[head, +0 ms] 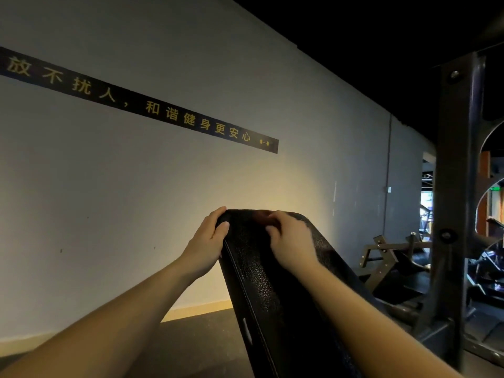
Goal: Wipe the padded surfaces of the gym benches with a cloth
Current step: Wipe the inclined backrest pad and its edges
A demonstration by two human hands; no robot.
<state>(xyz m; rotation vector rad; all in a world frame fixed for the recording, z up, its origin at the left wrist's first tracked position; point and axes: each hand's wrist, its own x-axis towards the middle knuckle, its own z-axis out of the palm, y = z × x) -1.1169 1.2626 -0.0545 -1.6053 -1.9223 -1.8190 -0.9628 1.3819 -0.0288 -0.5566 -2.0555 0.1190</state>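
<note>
A black padded bench back (pixel 261 290) with a pebbled surface rises at a slant from the bottom middle toward the wall. My left hand (pixel 208 241) grips its top left corner, fingers over the upper edge and thumb on the front face. My right hand (pixel 290 241) lies on the top of the pad with its fingers curled. Under those fingers is a dark, blurred patch that looks like the cloth (pixel 259 215), pressed against the pad's upper edge. Its outline is hard to tell from the black pad.
A grey wall (pixel 136 200) with a dark banner (pixel 163 113) stands close behind the bench. A black steel rack upright (pixel 455 186) stands at the right. Low gym machines (pixel 395 257) sit on the dark floor beyond it.
</note>
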